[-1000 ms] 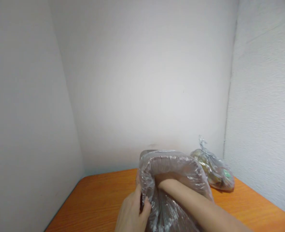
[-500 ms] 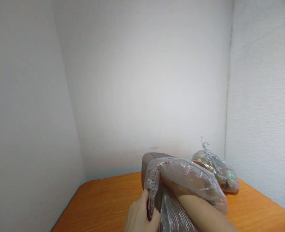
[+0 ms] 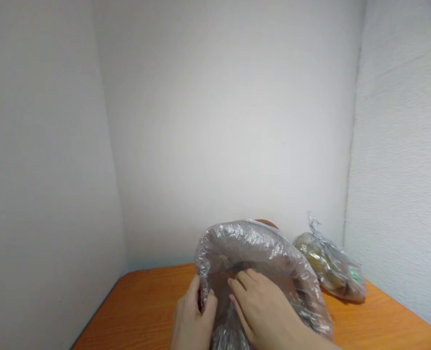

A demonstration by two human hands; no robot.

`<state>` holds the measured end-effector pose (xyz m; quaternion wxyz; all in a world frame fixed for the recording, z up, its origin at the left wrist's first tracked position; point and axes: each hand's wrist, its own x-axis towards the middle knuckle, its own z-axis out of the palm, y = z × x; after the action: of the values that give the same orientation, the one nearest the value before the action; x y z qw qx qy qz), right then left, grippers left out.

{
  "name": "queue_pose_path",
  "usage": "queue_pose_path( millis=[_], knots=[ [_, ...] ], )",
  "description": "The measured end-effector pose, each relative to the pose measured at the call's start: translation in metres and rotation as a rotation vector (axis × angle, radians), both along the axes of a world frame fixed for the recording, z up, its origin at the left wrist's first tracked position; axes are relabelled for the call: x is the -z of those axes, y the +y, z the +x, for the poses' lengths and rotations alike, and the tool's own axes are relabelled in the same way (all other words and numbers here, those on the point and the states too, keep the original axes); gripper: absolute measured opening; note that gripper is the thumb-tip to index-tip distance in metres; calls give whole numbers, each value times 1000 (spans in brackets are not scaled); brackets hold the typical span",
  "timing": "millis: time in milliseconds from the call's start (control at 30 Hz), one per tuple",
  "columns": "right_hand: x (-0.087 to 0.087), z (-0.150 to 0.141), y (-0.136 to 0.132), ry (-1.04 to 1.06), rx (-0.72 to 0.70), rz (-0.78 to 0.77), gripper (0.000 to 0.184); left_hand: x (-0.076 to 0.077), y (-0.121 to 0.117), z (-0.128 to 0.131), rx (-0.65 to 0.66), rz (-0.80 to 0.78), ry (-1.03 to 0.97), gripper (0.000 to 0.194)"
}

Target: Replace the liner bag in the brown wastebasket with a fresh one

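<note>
A clear plastic bag (image 3: pixel 248 238) lines a bin tilted toward me, its crinkled edge folded out over the rim. The bin's own wall is mostly covered by the film. At the rim's left side, my left hand (image 3: pixel 195 316) grips the bag's edge, thumb inside and fingers outside. My right hand (image 3: pixel 261 304) is inside the bag's mouth, its fingers stretched out and apart from the thumb, over the inner film. Whether its fingertips press on the film is hard to tell.
A knotted clear bag (image 3: pixel 330 267) with greenish-yellow and darker items lies on the orange-brown wooden table (image 3: pixel 146 301), right of the bin. A brown curved edge (image 3: pixel 268 223) shows behind the bin. White walls (image 3: pixel 230 121) enclose the table at back and sides.
The right hand, earlier hidden deep under the film, has drawn back and shows in the bag's mouth. The bin has turned its opening more toward me and shifted left. The left hand keeps hold.
</note>
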<state>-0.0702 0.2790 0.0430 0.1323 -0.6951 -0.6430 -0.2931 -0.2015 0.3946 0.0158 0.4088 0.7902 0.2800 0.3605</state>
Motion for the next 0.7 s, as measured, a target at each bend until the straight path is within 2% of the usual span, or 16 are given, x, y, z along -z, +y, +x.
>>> queue_pose_path(
  millis=[67,133,200,233,367,467,567,700],
  knots=[
    [-6,4,-21,-71,-45,127,36,-3,1,-3,31,-36,-73,38],
    [-13,17,-42,-57,-26,305,56,-6,2,-5,53,-78,-125,38],
    [-18,36,-54,90,42,389,66,-10,4,-8,55,-99,-140,36],
    [-19,46,-55,189,57,379,67,-12,4,-10,56,-101,-139,35],
    [-27,76,-40,510,-43,271,58,-17,8,-13,104,-97,-140,35],
    [-40,87,-24,601,-130,352,47,-18,10,-14,124,-111,-157,37],
    [-54,95,-15,605,-105,450,34,-18,13,-15,113,-117,-157,37],
    [-66,104,-11,680,-31,435,20,-18,17,-17,131,-98,-152,36]
  ],
)
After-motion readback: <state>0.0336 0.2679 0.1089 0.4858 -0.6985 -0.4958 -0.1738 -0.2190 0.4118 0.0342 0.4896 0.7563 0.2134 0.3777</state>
